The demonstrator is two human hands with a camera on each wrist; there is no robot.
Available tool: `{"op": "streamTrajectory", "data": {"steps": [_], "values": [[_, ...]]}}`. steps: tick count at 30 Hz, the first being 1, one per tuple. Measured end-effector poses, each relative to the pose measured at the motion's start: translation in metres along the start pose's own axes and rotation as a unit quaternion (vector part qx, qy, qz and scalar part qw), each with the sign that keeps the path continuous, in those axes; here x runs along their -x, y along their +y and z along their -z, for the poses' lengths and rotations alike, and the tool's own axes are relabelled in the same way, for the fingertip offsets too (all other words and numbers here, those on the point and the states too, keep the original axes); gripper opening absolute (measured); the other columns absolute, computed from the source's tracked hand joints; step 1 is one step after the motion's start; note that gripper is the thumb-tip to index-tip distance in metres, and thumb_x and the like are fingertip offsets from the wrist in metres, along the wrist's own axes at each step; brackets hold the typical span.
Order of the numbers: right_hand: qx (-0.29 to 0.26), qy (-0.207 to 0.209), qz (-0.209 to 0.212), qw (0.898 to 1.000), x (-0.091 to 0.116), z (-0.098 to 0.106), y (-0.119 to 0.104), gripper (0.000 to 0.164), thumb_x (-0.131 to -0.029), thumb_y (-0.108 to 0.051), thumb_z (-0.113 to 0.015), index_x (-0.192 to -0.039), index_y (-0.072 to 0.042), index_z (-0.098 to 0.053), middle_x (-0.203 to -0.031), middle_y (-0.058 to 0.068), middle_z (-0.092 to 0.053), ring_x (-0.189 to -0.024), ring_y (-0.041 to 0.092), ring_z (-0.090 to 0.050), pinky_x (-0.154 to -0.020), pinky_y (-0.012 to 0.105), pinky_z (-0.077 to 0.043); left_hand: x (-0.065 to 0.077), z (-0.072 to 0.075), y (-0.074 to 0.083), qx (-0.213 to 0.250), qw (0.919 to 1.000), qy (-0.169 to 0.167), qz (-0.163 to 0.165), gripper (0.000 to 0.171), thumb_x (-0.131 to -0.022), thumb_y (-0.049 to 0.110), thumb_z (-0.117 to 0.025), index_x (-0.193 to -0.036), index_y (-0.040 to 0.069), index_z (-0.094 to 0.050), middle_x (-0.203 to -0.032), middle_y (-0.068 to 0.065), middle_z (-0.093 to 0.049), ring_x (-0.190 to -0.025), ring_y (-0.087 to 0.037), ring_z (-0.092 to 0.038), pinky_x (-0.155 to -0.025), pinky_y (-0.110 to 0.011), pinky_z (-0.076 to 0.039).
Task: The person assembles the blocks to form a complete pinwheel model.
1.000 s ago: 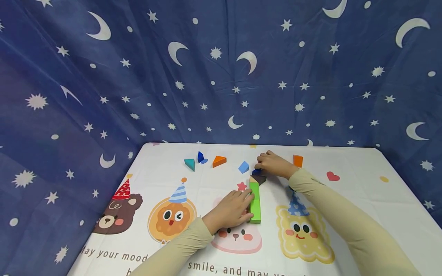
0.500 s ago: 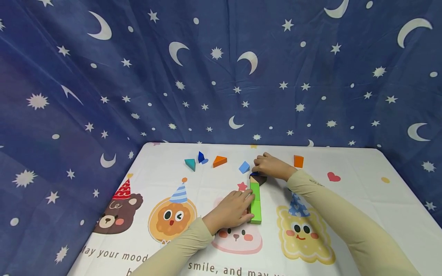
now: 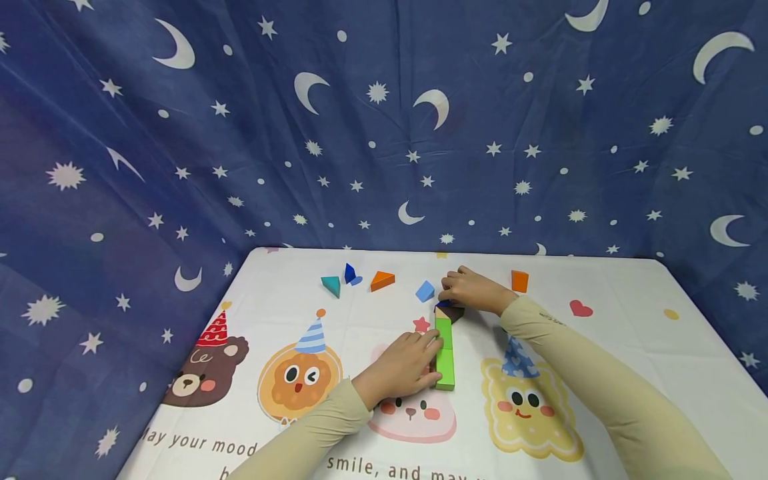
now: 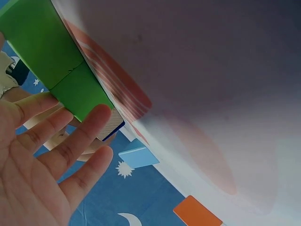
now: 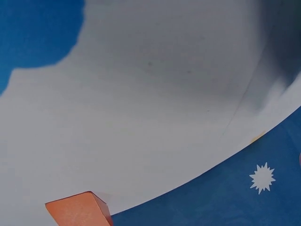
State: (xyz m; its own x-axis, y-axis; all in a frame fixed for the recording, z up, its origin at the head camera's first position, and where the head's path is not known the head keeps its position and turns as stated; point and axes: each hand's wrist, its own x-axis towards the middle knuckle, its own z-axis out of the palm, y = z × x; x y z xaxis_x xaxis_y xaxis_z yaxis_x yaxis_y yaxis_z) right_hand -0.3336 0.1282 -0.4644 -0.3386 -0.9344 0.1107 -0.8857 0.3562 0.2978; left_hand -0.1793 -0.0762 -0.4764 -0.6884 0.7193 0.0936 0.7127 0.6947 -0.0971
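My left hand [image 3: 408,363] rests beside two green blocks [image 3: 445,367] laid end to end. In the left wrist view its straight, spread fingers [image 4: 89,122] touch the side of the green row [image 4: 42,42]. A pale wood-coloured piece [image 3: 442,314] sits at the row's far end, with a dark brown piece [image 3: 456,313] at its right. Just beyond, my right hand [image 3: 474,289] pinches a dark blue block [image 3: 443,304], mostly hidden under the fingers, right against the wood-coloured piece. The right wrist view does not show the right hand's fingers.
Left of the right hand lie a light blue block [image 3: 425,291], an orange triangular block [image 3: 382,281], a dark blue block [image 3: 350,273] and a teal block [image 3: 331,286]. Another orange block [image 3: 519,281] stands behind the right wrist. A starry curtain [image 3: 384,133] hangs behind the table.
My right hand has shifted slightly left and toward the row, bringing the dark blue block up to the wood-coloured piece, then held still. My left hand has stayed in place.
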Motion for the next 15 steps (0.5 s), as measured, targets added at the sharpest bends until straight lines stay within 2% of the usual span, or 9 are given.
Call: {"op": "streamTrajectory", "data": {"steps": [15], "values": [[-0.005,0.001,-0.001,1.0,0.0014,0.0003,0.0018,0.02,-0.08,-0.017,-0.073,-0.098,-0.025,-0.07,-0.084,0.0,-0.062,-0.079,0.017,-0.054,-0.071,0.031,-0.043,-0.0002,-0.0007,-0.0004,0.002,1.0,-0.008,0.002,0.059,-0.094,0.051,-0.044,-0.137,0.011,-0.042,-0.14,-0.005,-0.044,-0.12,-0.018,-0.052,-0.102,-0.032,-0.041]]}}
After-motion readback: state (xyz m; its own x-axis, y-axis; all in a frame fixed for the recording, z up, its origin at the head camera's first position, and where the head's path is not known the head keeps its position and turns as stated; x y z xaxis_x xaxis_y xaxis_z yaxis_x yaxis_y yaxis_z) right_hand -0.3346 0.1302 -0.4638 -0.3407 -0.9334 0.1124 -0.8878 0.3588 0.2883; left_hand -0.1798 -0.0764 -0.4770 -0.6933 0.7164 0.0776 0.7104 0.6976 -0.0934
